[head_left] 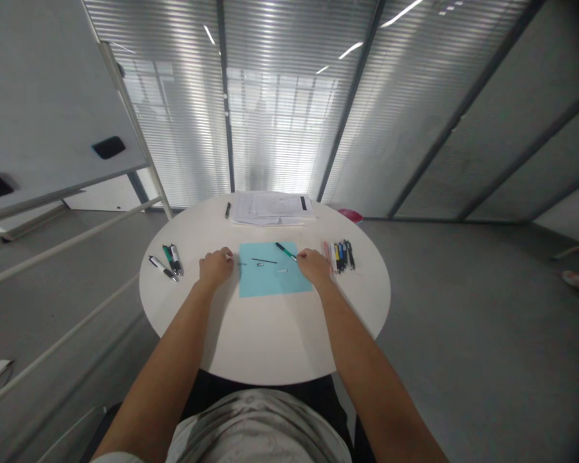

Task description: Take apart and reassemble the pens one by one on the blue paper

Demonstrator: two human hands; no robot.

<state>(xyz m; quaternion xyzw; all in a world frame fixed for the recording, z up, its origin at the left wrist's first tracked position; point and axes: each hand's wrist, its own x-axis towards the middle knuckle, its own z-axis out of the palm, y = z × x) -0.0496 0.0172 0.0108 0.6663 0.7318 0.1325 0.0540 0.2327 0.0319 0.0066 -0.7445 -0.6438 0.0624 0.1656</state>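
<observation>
A light blue sheet [270,283] lies on the round white table [265,341]. My left hand [215,267] is curled at the sheet's left edge, pinching a small white piece I cannot name. My right hand [313,265] is closed at the sheet's right edge, its fingers on the end of a green pen barrel [285,251] that lies slanted on the sheet. On the sheet between my hands lie a thin dark refill [264,260], a tiny dark part [259,264] and a small pale part [281,271].
Three pens [166,262] lie on the table's left side. Several pens [340,255] lie in a row at the right. A stack of papers [271,208] and a dark pen [228,209] sit at the far edge. A whiteboard stand [53,128] is at left.
</observation>
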